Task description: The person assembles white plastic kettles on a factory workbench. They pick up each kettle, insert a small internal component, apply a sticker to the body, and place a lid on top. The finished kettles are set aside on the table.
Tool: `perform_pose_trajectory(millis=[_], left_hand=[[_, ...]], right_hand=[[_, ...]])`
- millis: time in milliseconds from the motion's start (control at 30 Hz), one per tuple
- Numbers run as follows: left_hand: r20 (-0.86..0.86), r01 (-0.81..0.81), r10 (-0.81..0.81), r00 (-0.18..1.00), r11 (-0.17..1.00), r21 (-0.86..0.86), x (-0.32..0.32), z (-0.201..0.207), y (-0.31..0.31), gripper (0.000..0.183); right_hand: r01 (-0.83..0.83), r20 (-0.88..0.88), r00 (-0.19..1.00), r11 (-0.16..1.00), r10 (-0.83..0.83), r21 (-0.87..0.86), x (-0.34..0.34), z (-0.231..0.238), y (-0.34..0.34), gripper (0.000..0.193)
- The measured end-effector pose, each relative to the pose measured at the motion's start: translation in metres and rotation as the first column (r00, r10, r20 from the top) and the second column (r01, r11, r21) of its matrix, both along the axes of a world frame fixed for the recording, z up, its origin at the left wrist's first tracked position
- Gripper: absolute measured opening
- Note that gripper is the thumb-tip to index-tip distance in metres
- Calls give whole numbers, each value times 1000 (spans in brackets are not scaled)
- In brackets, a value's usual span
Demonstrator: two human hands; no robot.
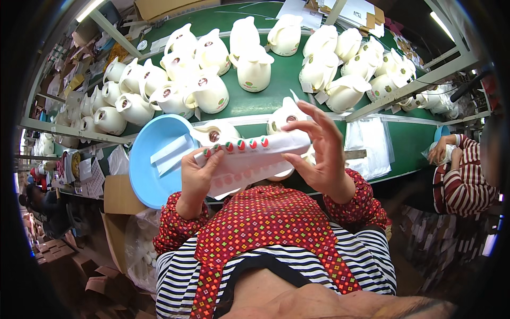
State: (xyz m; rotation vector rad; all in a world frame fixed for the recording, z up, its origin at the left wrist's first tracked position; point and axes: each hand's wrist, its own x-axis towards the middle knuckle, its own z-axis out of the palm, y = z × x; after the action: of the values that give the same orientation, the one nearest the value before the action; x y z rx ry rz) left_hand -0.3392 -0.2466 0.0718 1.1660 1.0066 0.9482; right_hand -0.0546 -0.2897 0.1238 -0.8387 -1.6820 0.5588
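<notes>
A round, smooth, light-blue plastic basin [141, 162] is set beside the left hand [197, 174], by which the left end of a thin, pale sticker sheet [252, 159] is pinched before the chest. Beyond it, smooth green tabletop [251, 104] is exposed between rounded cream jugs [254, 72]. At the sheet's right end, the right hand [325, 154] is held with thumb and forefinger spread; clear plastic bags [365, 148] are laid flat near the tabletop's edge.

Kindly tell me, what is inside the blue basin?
The blue basin holds flat white strips, perhaps paper. The left hand and red sleeve cover part of its lower right edge; anything beneath the strips cannot be seen.
</notes>
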Motion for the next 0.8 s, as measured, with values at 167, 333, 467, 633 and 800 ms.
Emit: perform_pose_trajectory(millis=[167, 333, 467, 633, 800], left_hand=[[-9, 50, -50, 999, 992, 116, 8, 13, -7, 17], [-40, 74, -75, 996, 997, -30, 7, 16, -5, 17], [-27, 62, -67, 997, 987, -149, 10, 10, 1, 16], [-126, 169, -184, 975, 978, -118, -5, -41, 34, 18], [-835, 401, -270, 480, 914, -65, -16, -28, 86, 72]], right_hand=[[-58, 136, 987, 987, 79, -150, -9, 1, 8, 97], [-26, 173, 985, 999, 30, -27, -13, -15, 8, 95], [-45, 48, 998, 998, 47, -46, -15, -17, 4, 84], [-93, -205, 977, 980, 56, -175, 2, -1, -5, 91], [50, -240, 964, 966, -113, -255, 39, -6, -12, 97]])
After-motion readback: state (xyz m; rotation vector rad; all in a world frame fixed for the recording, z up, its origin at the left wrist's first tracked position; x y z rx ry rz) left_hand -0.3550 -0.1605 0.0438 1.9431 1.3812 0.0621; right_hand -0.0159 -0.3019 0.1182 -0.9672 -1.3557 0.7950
